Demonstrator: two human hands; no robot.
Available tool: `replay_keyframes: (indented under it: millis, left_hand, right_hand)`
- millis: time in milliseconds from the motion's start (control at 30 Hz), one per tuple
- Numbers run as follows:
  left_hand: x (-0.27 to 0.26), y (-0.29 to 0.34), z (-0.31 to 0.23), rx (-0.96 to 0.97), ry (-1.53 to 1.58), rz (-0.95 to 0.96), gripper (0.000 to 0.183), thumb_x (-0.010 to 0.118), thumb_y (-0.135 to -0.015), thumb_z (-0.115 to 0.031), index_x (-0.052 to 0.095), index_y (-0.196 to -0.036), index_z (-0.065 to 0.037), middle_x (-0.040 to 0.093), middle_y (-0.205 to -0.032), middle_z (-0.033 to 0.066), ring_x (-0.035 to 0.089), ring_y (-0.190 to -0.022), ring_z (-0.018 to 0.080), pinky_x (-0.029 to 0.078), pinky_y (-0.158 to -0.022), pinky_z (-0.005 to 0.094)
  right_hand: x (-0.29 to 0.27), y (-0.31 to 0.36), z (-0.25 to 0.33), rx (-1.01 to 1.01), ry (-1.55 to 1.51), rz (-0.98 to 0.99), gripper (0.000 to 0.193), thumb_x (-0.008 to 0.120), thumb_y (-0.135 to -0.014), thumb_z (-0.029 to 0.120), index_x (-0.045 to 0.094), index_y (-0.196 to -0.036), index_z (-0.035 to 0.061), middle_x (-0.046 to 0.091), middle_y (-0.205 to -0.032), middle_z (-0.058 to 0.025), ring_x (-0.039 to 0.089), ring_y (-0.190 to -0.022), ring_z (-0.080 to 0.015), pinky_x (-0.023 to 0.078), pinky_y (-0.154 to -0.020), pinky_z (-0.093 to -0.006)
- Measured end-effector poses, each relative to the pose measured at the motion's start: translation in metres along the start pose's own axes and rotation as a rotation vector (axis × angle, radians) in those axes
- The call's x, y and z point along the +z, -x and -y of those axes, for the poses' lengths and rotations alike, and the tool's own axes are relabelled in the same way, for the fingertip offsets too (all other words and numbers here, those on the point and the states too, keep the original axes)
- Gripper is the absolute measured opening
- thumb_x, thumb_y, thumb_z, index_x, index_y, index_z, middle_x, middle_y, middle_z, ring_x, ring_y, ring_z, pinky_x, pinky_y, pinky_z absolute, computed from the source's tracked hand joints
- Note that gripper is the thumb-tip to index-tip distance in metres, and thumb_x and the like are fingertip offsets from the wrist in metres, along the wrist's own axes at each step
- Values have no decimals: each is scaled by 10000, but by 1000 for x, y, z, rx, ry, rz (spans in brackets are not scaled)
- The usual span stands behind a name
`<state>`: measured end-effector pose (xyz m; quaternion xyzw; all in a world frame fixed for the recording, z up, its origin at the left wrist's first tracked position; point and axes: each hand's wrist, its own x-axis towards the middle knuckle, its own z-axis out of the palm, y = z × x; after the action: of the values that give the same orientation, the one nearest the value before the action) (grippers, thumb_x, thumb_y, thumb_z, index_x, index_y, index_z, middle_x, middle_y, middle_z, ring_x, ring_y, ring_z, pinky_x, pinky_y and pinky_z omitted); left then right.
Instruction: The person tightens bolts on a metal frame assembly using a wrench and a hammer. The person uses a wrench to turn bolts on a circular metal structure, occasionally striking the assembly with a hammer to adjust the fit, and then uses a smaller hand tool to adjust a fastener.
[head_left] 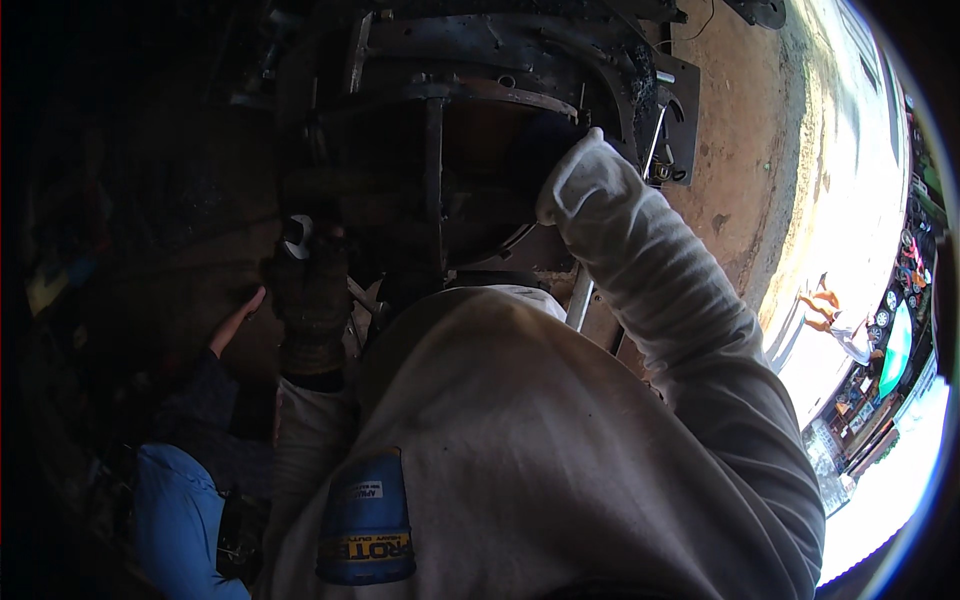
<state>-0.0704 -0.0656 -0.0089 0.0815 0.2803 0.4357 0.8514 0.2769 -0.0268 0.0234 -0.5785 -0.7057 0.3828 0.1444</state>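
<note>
My left hand, in a dark work glove, is closed around an open-end wrench; the wrench's bright jaw sticks out beyond the glove. It is beside the left part of a dark metal frame, which has a curved rim and a straight bar across its middle. My right arm, in a pale sleeve, reaches to the frame's right side. Deep shadow there swallows my right hand, which seems to wear a dark glove; its fingers are hidden.
Close on my left is another person in a blue garment, with a bare hand held out near my left glove. Metal rods and a plate stand at the frame's right. Brown ground meets a sunlit strip, where someone sits near a teal umbrella.
</note>
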Motion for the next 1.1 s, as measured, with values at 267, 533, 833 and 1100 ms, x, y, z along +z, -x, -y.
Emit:
replay_keyframes:
  millis: [267,533,833,1100]
  left_hand:
    - [-4,-2,2,-8,-52,-68,333,478,-1025,-251,536,-1239,-3,606,-1202,148,585,-1125,301,507,-963,411]
    - [-11,14,16,278,-1251,-227,337,623,-945,-152,543,-1243,-13,630,-1147,125,638,-987,208,529,-848,322]
    - [63,10,21,325,-1756,-252,467,720,-886,-205,544,-1291,-53,612,-1242,132,664,-1010,307,481,-1007,444]
    - [48,12,26,368,-1726,-261,460,655,-925,-246,521,-1332,-79,576,-1291,143,633,-1068,322,478,-1009,460]
  right_hand:
    - [-20,29,1,-181,32,-107,175,610,-845,181,730,-908,70,706,-878,-160,689,-781,-341,563,-717,-408]
    - [-41,51,13,-139,-251,33,385,609,-869,195,640,-1248,136,644,-1188,-107,604,-1106,-284,470,-982,-397]
    - [-58,65,4,-528,252,29,325,603,-873,154,645,-1191,102,585,-1267,-88,577,-1156,-256,485,-987,-368]
    - [-48,60,4,-520,547,-9,329,629,-872,194,657,-1200,203,635,-1215,-30,611,-1151,-224,530,-927,-361]
